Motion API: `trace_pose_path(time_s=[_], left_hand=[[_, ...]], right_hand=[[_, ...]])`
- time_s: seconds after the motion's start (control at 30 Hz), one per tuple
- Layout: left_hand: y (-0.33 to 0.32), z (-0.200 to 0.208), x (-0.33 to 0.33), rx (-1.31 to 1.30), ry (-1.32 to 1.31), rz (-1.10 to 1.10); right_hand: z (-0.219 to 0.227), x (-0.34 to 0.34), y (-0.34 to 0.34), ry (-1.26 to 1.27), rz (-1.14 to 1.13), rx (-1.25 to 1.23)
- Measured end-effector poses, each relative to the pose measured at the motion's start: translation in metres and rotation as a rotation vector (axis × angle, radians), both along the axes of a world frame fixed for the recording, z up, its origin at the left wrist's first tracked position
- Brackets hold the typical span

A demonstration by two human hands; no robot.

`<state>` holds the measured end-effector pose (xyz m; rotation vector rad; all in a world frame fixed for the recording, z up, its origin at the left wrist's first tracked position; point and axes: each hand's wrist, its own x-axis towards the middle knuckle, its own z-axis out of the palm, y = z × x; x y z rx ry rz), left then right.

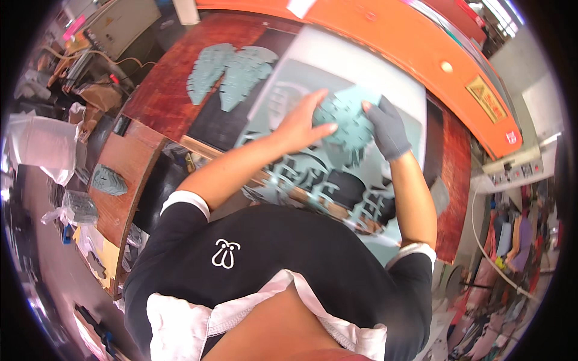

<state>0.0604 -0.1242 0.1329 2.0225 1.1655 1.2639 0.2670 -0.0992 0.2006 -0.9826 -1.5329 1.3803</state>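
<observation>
A light teal cut-out sheet piece with slits and notched edges is held up between my hands over the work surface. My bare left hand grips its left edge, thumb toward me and fingers on the far side. On the right edge, my right hand, in a grey glove with a bare thumb tip, pinches the piece. Whether it is one layer or several stacked, I cannot tell. Below lies a teal sheet with cut-out gaps, its near strips hanging over the table edge.
Two piles of notched teal pieces lie on the red-brown table at far left. An orange machine beam spans the back, beyond a white board. Another teal piece sits on a wooden side table. Coloured material is stacked at right.
</observation>
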Motion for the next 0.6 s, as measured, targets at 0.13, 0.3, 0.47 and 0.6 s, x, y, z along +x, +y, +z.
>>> trace_pose_path(time_s=[0.13, 0.3, 0.47, 0.6], left_hand=[[-0.017, -0.055, -0.115, -0.276, 0.01, 0.08], [-0.02, -0.112, -0.215, -0.02, 0.139, 0.228], [-0.018, -0.141, -0.246, -0.011, 0.177, 0.248], [-0.014, -0.144, -0.251, -0.044, 0.142, 0.258]], right_hand=[[-0.004, -0.072, 0.016, -0.054, 0.05, -0.183], [0.002, -0.163, 0.085, -0.209, 0.016, -0.163], [0.032, -0.224, 0.193, -0.167, -0.043, 0.184], [-0.019, -0.287, 0.246, -0.273, -0.093, 0.502]])
